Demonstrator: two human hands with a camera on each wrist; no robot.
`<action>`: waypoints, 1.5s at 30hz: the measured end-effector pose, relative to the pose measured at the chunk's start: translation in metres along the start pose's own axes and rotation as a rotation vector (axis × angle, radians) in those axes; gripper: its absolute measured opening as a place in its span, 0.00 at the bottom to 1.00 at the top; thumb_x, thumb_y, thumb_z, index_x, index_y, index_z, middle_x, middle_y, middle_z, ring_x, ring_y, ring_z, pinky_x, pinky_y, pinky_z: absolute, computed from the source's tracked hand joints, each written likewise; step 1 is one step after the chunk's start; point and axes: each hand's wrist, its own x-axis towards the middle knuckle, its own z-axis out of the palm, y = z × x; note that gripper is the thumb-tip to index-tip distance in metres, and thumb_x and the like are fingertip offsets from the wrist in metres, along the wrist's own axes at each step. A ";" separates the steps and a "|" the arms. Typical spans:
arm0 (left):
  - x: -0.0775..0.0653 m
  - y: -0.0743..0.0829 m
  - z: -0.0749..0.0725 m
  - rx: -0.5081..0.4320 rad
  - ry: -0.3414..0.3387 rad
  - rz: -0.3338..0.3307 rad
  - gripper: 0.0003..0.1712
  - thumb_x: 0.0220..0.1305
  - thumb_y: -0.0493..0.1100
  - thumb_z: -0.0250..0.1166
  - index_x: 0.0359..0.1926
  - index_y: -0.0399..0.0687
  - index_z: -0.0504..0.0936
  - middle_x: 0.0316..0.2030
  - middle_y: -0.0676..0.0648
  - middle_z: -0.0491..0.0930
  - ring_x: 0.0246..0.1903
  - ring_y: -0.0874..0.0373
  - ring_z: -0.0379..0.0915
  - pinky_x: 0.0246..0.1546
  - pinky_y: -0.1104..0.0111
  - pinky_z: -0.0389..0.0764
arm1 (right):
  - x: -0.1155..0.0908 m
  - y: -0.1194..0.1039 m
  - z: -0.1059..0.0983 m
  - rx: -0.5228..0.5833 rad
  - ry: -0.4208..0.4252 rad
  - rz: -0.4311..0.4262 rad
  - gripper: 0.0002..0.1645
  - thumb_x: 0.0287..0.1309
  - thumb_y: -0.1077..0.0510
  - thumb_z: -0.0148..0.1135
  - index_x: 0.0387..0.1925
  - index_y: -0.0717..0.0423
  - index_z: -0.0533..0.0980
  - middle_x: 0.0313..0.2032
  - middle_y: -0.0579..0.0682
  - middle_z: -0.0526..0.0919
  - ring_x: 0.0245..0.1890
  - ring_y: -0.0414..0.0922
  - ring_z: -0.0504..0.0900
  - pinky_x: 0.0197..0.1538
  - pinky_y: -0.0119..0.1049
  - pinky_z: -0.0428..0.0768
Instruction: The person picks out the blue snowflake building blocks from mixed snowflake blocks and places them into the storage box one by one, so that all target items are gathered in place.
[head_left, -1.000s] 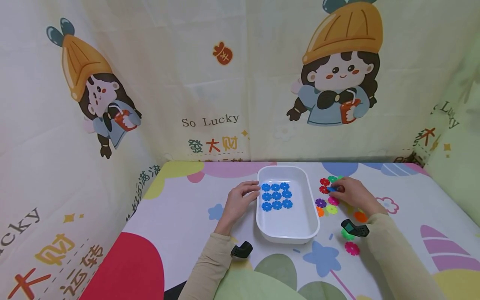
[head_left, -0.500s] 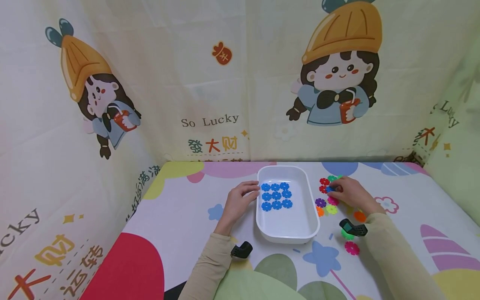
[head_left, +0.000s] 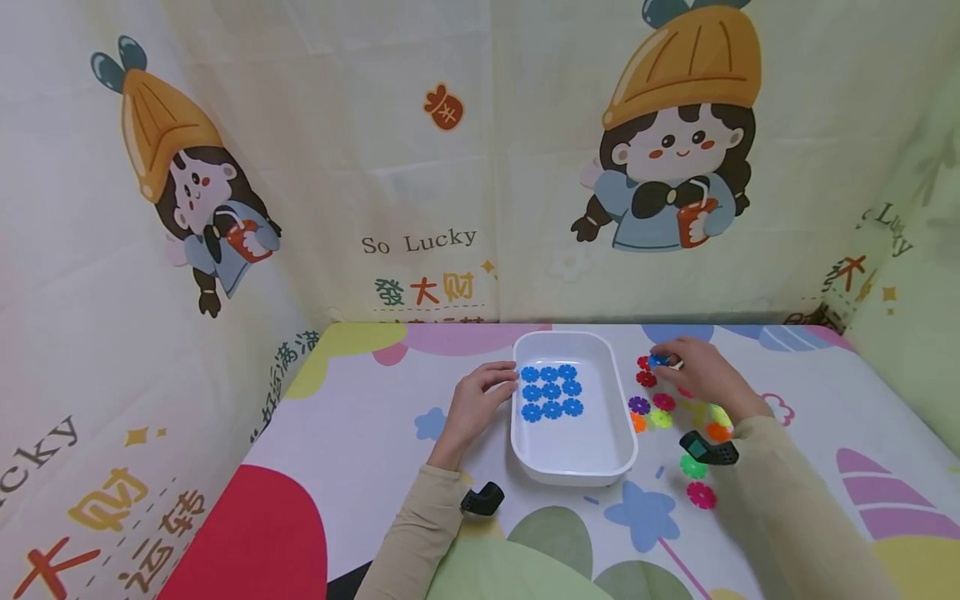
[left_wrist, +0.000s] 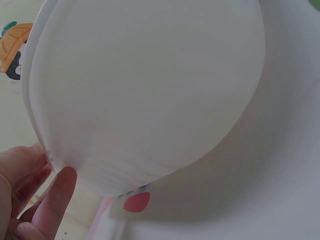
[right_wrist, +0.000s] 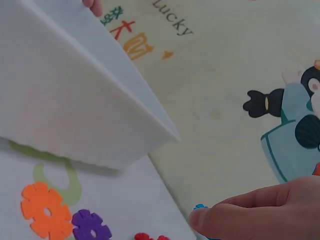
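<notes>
My left hand (head_left: 477, 406) holds the left rim of a white plastic tray (head_left: 581, 458). In the left wrist view its thumb lies against the tray's outer wall and its fingers are at the rim. Blue snowflake-shaped plastic discs (head_left: 551, 390) lie flat in neat rows in the tray's left part. To the tray's right, my right hand (head_left: 708, 377) pinches a blue snowflake disc (head_left: 656, 361) between thumb and fingers. It is raised by the red discs (head_left: 646, 379), and in the right wrist view only a bit of the blue disc (right_wrist: 200, 206) shows past the thumb.
Loose discs lie right of the tray: purple (head_left: 639, 405), orange (head_left: 637, 423), yellow-green (head_left: 661, 419), pink (head_left: 702, 495) and green (head_left: 693, 466). Some are partly under the right hand and wrist. A printed cloth (head_left: 525, 208) hangs behind the patterned table (head_left: 375, 400).
My right hand has lifted the blue disc from among the loose discs and moved slightly toward the table's back. The left hand and the discs in the tray stay as they were.
</notes>
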 end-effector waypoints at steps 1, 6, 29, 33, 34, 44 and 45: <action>0.000 0.000 0.000 0.002 0.001 -0.004 0.11 0.67 0.41 0.64 0.47 0.43 0.87 0.56 0.52 0.78 0.62 0.55 0.69 0.62 0.60 0.72 | 0.001 -0.003 -0.002 -0.001 0.003 -0.004 0.25 0.58 0.57 0.69 0.53 0.66 0.77 0.44 0.63 0.78 0.44 0.59 0.76 0.39 0.45 0.86; 0.000 -0.001 0.000 0.004 0.001 -0.009 0.11 0.67 0.41 0.64 0.47 0.44 0.87 0.56 0.53 0.78 0.61 0.57 0.69 0.62 0.61 0.73 | 0.006 -0.025 -0.013 -0.005 0.032 -0.032 0.25 0.55 0.56 0.71 0.52 0.63 0.78 0.47 0.62 0.76 0.45 0.56 0.76 0.39 0.44 0.86; -0.002 -0.002 -0.001 0.006 -0.015 -0.014 0.12 0.67 0.43 0.64 0.47 0.44 0.87 0.57 0.52 0.78 0.62 0.55 0.68 0.62 0.59 0.72 | 0.029 -0.121 0.010 0.095 -0.104 -0.311 0.20 0.55 0.56 0.72 0.50 0.54 0.82 0.44 0.51 0.81 0.41 0.45 0.79 0.43 0.37 0.85; -0.001 -0.002 -0.001 0.003 -0.018 -0.003 0.12 0.67 0.43 0.64 0.48 0.44 0.87 0.57 0.52 0.78 0.62 0.55 0.68 0.63 0.59 0.72 | 0.034 -0.127 0.026 0.083 -0.193 -0.370 0.20 0.54 0.55 0.73 0.49 0.53 0.82 0.45 0.49 0.81 0.41 0.45 0.80 0.43 0.35 0.85; -0.001 -0.002 -0.001 -0.001 -0.019 0.004 0.12 0.67 0.42 0.64 0.48 0.43 0.86 0.57 0.52 0.78 0.62 0.55 0.69 0.63 0.58 0.72 | 0.034 -0.128 0.029 0.082 -0.219 -0.381 0.20 0.53 0.55 0.73 0.49 0.53 0.82 0.45 0.49 0.81 0.41 0.45 0.81 0.43 0.34 0.85; 0.001 -0.001 -0.002 -0.009 -0.014 0.048 0.11 0.66 0.40 0.65 0.46 0.43 0.87 0.56 0.50 0.79 0.61 0.53 0.70 0.63 0.57 0.72 | 0.040 -0.137 0.048 0.042 -0.461 -0.453 0.17 0.53 0.55 0.73 0.46 0.51 0.84 0.41 0.43 0.81 0.39 0.42 0.78 0.45 0.33 0.81; 0.002 -0.001 -0.002 -0.007 -0.013 0.053 0.11 0.66 0.40 0.65 0.46 0.43 0.87 0.56 0.50 0.79 0.61 0.53 0.70 0.63 0.57 0.72 | 0.040 -0.138 0.049 0.034 -0.471 -0.449 0.17 0.53 0.55 0.74 0.46 0.50 0.84 0.41 0.43 0.81 0.39 0.42 0.78 0.46 0.34 0.81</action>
